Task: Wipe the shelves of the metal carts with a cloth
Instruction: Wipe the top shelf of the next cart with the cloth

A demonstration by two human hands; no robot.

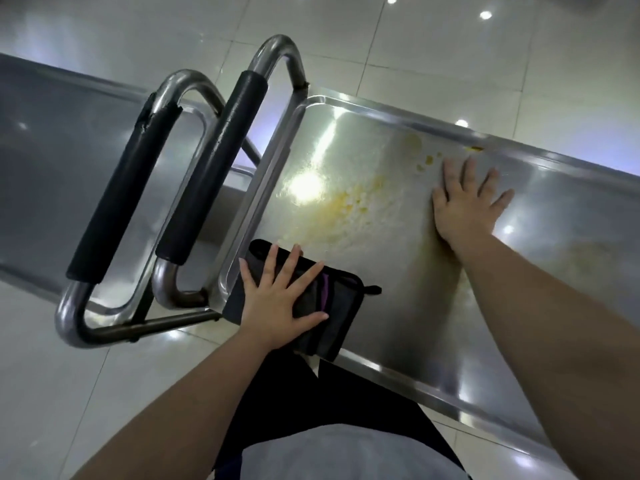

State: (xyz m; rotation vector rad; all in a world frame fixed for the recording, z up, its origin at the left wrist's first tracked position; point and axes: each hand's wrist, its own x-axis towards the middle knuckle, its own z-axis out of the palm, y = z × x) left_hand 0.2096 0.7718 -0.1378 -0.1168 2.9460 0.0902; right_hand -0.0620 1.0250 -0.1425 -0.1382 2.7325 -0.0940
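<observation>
Obs.: the left hand (280, 296) lies flat on the dark folded cloth (346, 317), fingers straight and spread, pressing and not gripping. The cloth sits at the lower-left corner of the top shelf (415, 323) of the cart in the right half of the frame, and its near edge overhangs the rim. The right hand (464, 206) is also flat, fingers splayed, palm on bare metal at centre right.

Soil: a yellow residue (343, 209) is smeared across the middle of the shelf, between the two hands. Loose yellow specks (427, 161) lie just above the right fingertips.

A second cart (52, 150) stands at left. The two foam-wrapped handles (214, 168) are side by side at centre left.

Risks, as we judge them:
- With no grip on the cloth, it may bunch up or slip off the rim on the first stroke.
- One pass through a smear this wide may spread it rather than lift it.
- A stroke toward the upper right could push the specks over the far rim onto the tiled floor (450, 46).
- The right palm is near the soil and may pick it up.
- Hard pushing may shift the cart, though the braced right hand should limit this.
</observation>
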